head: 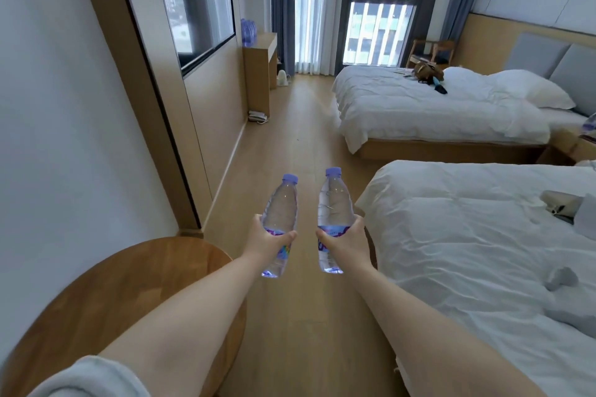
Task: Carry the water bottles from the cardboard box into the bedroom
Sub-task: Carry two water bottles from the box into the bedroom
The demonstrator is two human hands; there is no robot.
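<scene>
I hold two clear water bottles with purple caps upright out in front of me, above the wooden floor. My left hand [270,240] grips the left bottle [281,203] around its label. My right hand [343,240] grips the right bottle [333,200] the same way. Several more bottles [248,30] stand on a wooden desk [263,45] far ahead on the left wall. The cardboard box is not in view.
A round wooden table [106,293] is under my left arm. Two white beds, the near one [477,235] and the far one [429,106], fill the right side. A wood-floor aisle [290,138] runs ahead to the curtained window [322,10]. A telephone [257,116] lies on the floor by the desk.
</scene>
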